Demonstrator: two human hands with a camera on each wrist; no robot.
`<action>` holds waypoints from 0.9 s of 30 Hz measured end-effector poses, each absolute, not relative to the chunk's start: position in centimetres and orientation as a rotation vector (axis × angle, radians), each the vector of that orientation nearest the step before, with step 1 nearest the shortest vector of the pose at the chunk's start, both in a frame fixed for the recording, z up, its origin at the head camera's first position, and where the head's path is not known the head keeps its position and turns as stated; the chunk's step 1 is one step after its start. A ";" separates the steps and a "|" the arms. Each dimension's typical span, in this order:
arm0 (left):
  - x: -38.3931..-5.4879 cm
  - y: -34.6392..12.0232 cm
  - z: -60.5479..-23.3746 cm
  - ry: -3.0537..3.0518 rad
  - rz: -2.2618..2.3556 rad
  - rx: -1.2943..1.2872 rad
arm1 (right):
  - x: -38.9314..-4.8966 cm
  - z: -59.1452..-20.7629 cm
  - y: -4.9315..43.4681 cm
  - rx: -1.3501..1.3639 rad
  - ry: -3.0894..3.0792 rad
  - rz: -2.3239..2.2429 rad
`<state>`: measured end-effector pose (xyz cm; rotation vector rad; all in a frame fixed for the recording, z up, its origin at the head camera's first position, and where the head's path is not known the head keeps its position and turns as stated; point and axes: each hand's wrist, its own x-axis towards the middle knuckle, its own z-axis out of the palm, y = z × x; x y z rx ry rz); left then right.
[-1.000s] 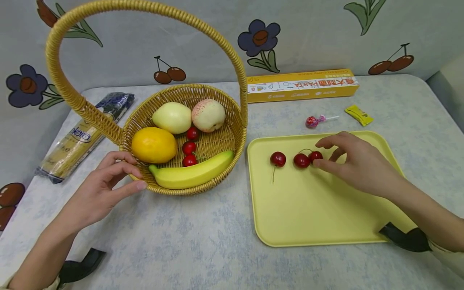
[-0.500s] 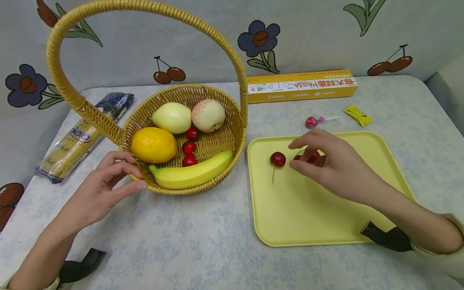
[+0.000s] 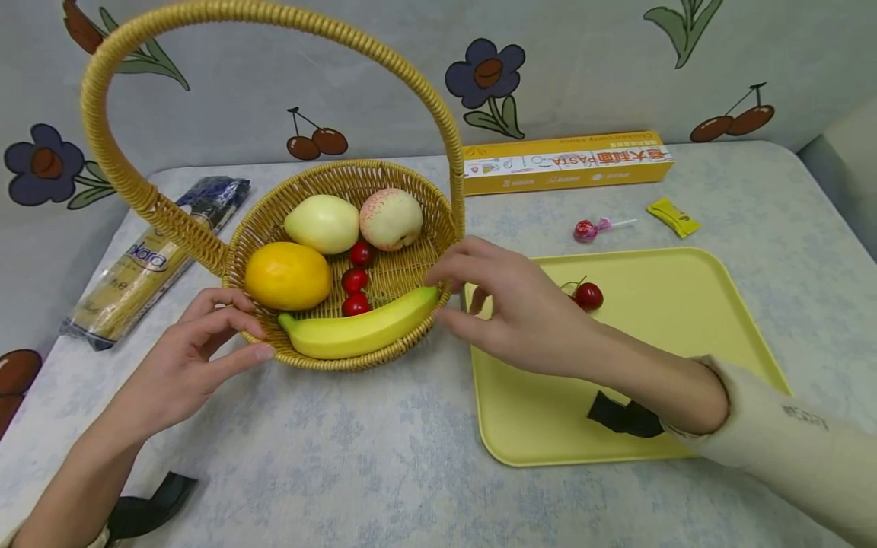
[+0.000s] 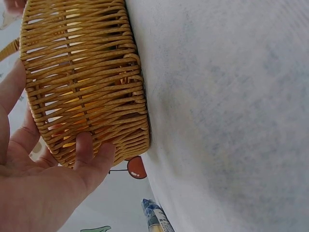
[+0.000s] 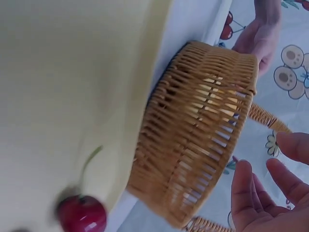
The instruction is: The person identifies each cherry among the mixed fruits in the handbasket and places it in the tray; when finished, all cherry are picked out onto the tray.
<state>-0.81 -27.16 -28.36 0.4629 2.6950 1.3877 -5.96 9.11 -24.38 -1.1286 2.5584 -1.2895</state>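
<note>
Both hands (image 3: 181,361) (image 3: 524,316) half-curled, either side of the basket (image 4: 89,72)

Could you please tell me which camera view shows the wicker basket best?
The head view: it shows the wicker basket from above, with its handle and the fruit inside. The left wrist view shows mostly its woven side, cropped; the right wrist view, its outer wall and parts of the handle.

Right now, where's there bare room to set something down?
Tablecloth in front of the basket, between left hand and tray; also the tray right of the visible cherry. Crowded: among the basket's fruit, and its right rim, near the right hand.
</note>
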 end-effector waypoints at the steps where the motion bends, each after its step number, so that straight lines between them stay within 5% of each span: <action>1: -0.8 -27.2 -28.4 2.694 1.388 0.463 | -6.1 -24.3 8.5 -1.148 2.544 -1.287; 27: -0.8 -27.2 -28.5 2.711 1.372 0.471 | -12.9 -26.2 -1.5 -1.249 2.371 -0.521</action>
